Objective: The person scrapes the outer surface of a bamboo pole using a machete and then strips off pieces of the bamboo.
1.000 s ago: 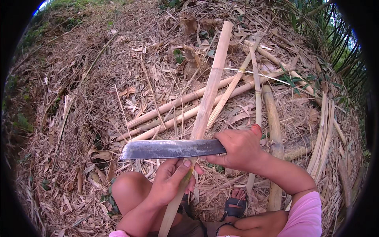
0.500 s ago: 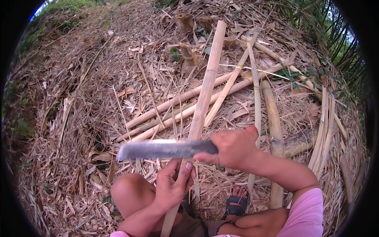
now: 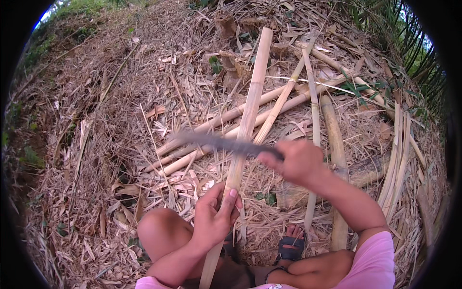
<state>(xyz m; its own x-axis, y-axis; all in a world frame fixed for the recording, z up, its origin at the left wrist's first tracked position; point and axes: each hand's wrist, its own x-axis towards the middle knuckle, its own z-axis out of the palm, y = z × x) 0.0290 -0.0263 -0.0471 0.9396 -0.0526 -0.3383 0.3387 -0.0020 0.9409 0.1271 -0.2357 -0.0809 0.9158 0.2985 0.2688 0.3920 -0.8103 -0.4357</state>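
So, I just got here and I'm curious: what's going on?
A person's left hand grips a long bamboo strip. The right hand holds a large knife, blurred and crossing over the strip beyond the left hand; whether it touches is unclear. Bamboo poles lie farther out on dry litter.

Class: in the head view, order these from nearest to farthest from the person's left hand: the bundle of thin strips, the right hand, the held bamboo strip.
1. Held bamboo strip, in the left hand's grip.
2. Right hand, ahead and to the right.
3. Bundle of thin strips, over at far right.
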